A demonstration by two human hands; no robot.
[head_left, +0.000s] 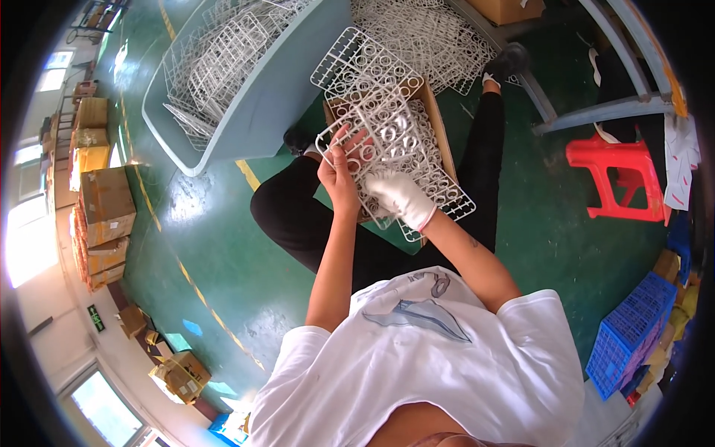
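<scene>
My bare left hand (339, 170) grips the near left edge of a white plastic sprue frame (363, 128), thumb on top and fingers behind it. Rings sit inside the frame's grid. My right hand (402, 198), in a white glove, lies against the lower part of the frame with its fingers bent; whether it pinches a ring is hidden. Under both hands stands a cardboard box (441, 134), between my legs, filled with loose white rings (428, 153) and more frames. Another ringed frame (350, 59) leans over the box's far left corner, and one (456, 203) juts out at the near right.
A large grey-blue tub (275, 93) heaped with empty white frames (231, 56) stands at the far left. More frames (424, 37) lie piled beyond the box. To the right are a metal stand (596, 115), a red stool (622, 175) and a blue crate (629, 328).
</scene>
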